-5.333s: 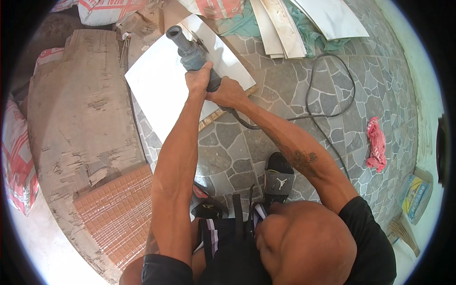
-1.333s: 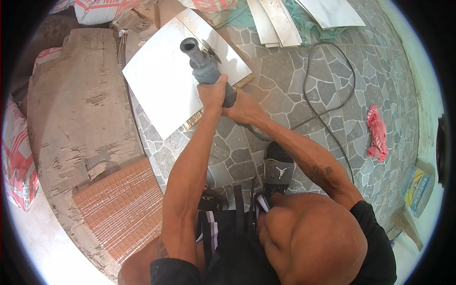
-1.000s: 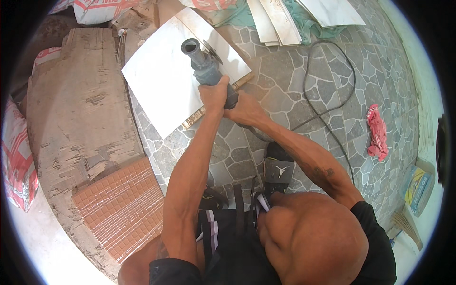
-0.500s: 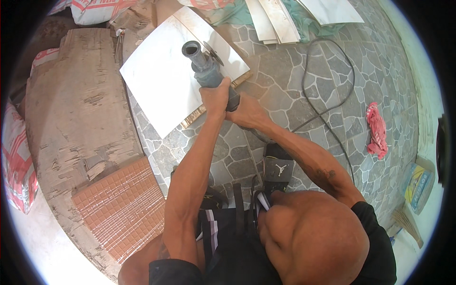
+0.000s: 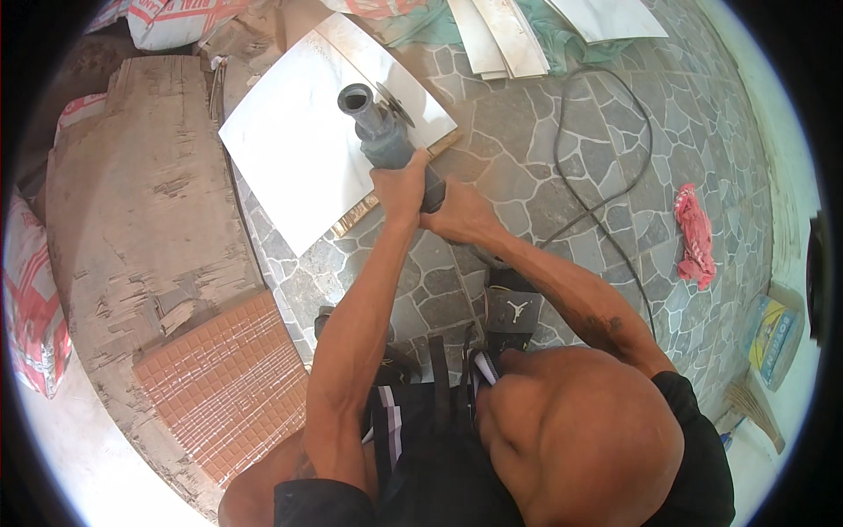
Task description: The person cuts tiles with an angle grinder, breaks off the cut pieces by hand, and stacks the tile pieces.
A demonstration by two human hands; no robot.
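Both hands hold a dark grey angle grinder over a large white tile. Wrapped round the grinder's body is my left hand; my right hand grips its rear end, closer to me. The thin cutting disc stands on edge at the tool's right side, over the tile's right part. From the far edge a thin line runs along the tile toward the disc. Whether the disc touches the tile I cannot tell. The tile rests on a wooden board, whose edge shows beneath it.
A black cord loops over the stone-patterned floor at right, near a pink cloth. Worn plywood and stacked brown tiles lie at left. White tile strips lie at the back. A broom lies by the right wall.
The grinder, held by both hands, has come very slightly nearer to me along the tile. The grip of both hands looks the same.
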